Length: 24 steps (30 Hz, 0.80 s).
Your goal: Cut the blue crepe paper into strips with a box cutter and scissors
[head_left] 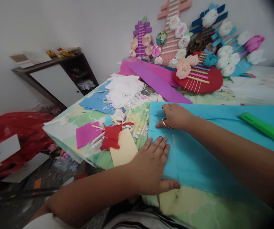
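A wide sheet of turquoise crepe paper [199,152] lies on the table with fold creases along it. My left hand [151,162] rests flat on its near left part, fingers stretched and thumb apart. Farther up, near the sheet's left edge, my right hand [175,117] touches the paper with its visible fingers apart. A gold ring [167,123] shows on that hand; some of its fingers are hidden. On the sheet to the right lies a green tool [264,128] that looks like a box cutter, partly behind my right forearm.
Left of the sheet are a cream card [125,148], red paper [111,136], a magenta piece [88,134] and white shredded strands [125,90]. Behind lie a purple strip [159,81] and guitar-shaped flower decorations [174,41]. A cabinet [58,81] and red plastic [20,127] are at left.
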Tool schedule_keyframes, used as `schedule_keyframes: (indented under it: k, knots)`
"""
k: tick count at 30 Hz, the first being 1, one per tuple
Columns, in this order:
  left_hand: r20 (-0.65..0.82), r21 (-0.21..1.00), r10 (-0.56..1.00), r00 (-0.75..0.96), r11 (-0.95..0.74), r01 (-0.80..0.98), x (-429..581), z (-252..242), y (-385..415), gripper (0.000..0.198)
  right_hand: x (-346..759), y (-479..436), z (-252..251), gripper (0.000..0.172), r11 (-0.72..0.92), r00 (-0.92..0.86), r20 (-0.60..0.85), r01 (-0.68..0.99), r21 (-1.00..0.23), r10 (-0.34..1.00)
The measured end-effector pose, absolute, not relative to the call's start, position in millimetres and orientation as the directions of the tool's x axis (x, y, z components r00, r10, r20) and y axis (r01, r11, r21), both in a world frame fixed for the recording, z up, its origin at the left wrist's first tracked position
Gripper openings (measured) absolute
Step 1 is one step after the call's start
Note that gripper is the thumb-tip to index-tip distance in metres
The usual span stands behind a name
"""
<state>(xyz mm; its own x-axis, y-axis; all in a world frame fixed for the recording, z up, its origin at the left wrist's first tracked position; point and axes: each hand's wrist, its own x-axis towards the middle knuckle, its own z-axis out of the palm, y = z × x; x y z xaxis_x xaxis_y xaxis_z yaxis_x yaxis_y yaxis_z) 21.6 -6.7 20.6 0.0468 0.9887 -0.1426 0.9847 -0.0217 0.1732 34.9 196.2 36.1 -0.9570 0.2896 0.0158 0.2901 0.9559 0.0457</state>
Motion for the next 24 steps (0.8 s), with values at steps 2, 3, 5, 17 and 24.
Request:
schedule_keyframes:
  k: [2,3,5,17,24]
  knots:
    - [-0.163,0.174,0.985,0.050,-0.021,0.985,21.6,21.4,-6.4,0.089,34.2,196.7,35.3,0.060,0.955,-0.956,0.012,0.294,0.043,0.294]
    - [-0.167,0.176,0.985,0.051,-0.021,0.984,21.5,21.4,-6.4,0.089,34.0,197.0,35.0,0.061,0.954,-0.955,0.012,0.297,0.041,0.297]
    - [-0.162,0.179,0.985,0.053,-0.023,0.984,21.2,20.1,-6.3,0.089,33.5,197.7,34.7,0.062,0.951,-0.952,0.011,0.305,0.038,0.305]
    - [-0.154,0.190,0.987,0.054,-0.024,0.981,20.5,16.5,-8.1,0.091,30.4,201.9,32.5,0.066,0.950,-0.950,-0.003,0.312,0.017,0.312]
    - [-0.152,0.173,0.987,0.054,-0.027,0.985,21.1,15.2,-8.5,0.093,29.1,202.8,31.8,0.065,0.952,-0.951,-0.006,0.308,0.007,0.308]
